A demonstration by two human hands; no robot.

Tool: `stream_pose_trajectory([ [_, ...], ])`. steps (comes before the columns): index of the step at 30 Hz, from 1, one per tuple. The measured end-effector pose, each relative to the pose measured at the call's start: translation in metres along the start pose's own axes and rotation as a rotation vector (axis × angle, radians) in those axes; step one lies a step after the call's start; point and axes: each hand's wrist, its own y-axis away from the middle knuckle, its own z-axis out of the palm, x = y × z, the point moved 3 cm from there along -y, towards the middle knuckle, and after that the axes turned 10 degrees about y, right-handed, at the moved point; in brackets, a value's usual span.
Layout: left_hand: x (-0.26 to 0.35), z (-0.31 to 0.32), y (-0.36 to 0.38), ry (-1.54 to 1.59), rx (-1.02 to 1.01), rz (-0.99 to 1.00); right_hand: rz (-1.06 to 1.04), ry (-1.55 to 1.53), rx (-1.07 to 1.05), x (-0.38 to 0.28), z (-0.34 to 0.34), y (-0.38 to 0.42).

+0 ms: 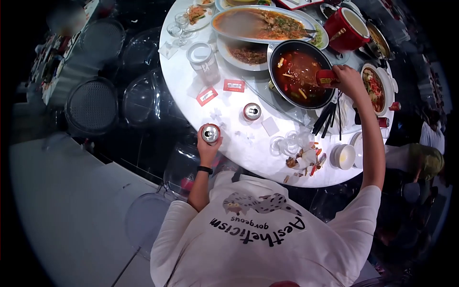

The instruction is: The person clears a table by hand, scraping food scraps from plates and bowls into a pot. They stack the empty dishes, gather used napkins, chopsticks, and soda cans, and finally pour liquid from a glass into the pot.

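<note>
- L hand (206, 146) was closed round a silver can (210, 133), held upright at the near edge of the round white worktop (239, 138); black band on that wrist.
- Just beyond & to the right of the L hand, a 2nd can (252, 111) stood upright on the worktop, apart from the held one.
- Further right of the L hand, near the worktop edge: clear empty glasses (289, 143), w/ a heap of food scraps (303, 162) beside them & a small white bowl (345, 156) next to that.
- Beyond the L hand: two red-and-white cards (220, 91) lying flat, then a clear lidded jar (203, 61).
- R hand (348, 80), arm stretched out, was closed on a red can (327, 78), tipped on its side over the right rim of a dark pot of red broth (299, 74).
- Below the R hand, black chopsticks (327, 117) lay in a bunch, touching the worktop.
- Right of the R hand: white bowl of red food (375, 88).
- Beyond the R hand: red mug-shaped pot (346, 28); to its left, a long oval platter w/ sauce (260, 24).
</note>
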Motion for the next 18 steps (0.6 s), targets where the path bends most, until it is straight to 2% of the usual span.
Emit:
stream_pose_trajectory([
  [13,0.009,0.013,0.017,0.049,0.001,-0.011,-0.06,-0.007,-0.073,-0.002,0.01,-0.005],
  [18,0.017,0.013,0.015,0.059,0.026,-0.059,0.198,-0.312,-0.218,0.013,0.023,-0.002],
])
